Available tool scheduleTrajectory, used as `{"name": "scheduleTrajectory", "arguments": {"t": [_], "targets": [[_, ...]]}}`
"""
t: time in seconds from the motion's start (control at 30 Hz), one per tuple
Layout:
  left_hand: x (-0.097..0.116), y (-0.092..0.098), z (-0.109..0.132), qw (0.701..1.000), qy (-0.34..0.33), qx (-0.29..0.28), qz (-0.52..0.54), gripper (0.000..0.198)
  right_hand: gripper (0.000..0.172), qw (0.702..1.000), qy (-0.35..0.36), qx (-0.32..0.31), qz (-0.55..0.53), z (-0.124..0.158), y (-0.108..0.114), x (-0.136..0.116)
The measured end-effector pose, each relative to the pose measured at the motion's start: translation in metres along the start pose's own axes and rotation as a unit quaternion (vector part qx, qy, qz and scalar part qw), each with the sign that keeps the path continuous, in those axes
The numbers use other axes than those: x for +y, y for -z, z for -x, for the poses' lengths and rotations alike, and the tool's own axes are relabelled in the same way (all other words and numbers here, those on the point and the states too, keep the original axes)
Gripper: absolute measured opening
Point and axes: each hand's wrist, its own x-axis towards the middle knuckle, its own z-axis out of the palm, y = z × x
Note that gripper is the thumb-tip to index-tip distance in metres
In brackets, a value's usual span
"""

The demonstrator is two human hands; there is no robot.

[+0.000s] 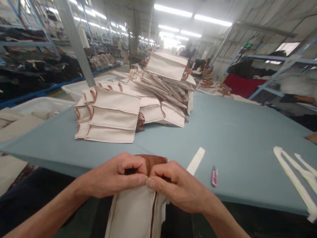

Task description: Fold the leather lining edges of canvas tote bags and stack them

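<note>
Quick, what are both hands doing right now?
Left hand: closed, pinching the cream-and-brown cloth piece at its edge.
Right hand: closed, pinching that same edge.

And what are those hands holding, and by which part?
The left hand and right hand pinch the cream fabric piece at its upper edge.

We note bright overhead light from rows of ceiling tubes (173, 10), glaring to white in the distance. We find the background hazy, the outer edges stretched, and deep shadow beneath the table (235, 138).
</note>
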Motion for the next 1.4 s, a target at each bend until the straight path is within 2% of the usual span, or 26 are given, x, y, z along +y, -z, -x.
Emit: {"name": "scheduleTrajectory", "arguments": {"t": [0.2,0.3,0.4,0.5,0.63,0.77,0.9,1.03,1.2,1.4], "targets": [[-0.001,-0.005,0.002,0.999,-0.016,0.001,0.031,0.035,0.051,0.996,-0.017,0.074,-0.05,0.005,-0.009,0.021],[0.0,-0.009,-0.002,0.999,-0.017,0.004,0.037,0.034,0.049,0.993,-0.02,0.066,-0.093,0.008,-0.013,0.024],[0.004,-0.013,-0.007,0.998,-0.022,-0.007,0.054,0.037,0.048,0.993,0.011,0.077,-0.092,0.016,-0.018,0.019],[0.006,-0.013,-0.012,0.997,-0.009,-0.015,0.07,0.049,0.054,0.989,0.055,0.127,-0.057,0.026,-0.02,0.014],[0.001,-0.008,-0.016,0.997,0.043,0.031,0.054,0.063,0.06,0.98,0.072,0.173,-0.064,0.038,-0.01,0.026],[-0.008,-0.003,-0.02,0.995,0.075,0.042,0.052,0.065,0.058,0.979,0.023,0.205,-0.008,0.044,0.006,0.06],[-0.012,-0.005,-0.026,0.995,0.079,0.0,0.059,0.06,0.049,0.975,-0.035,0.216,0.047,0.047,0.013,0.087],[-0.011,-0.009,-0.029,0.99,0.104,-0.04,0.09,0.048,0.042,0.974,-0.053,0.214,0.043,0.047,0.011,0.097],[-0.01,-0.011,-0.029,0.989,0.116,-0.035,0.089,0.028,0.044,0.975,-0.079,0.207,0.02,0.046,0.005,0.1],[-0.013,-0.015,-0.026,0.988,0.132,-0.017,0.08,0.023,0.05,0.974,-0.1,0.202,0.015,0.043,0.003,0.103]]}}
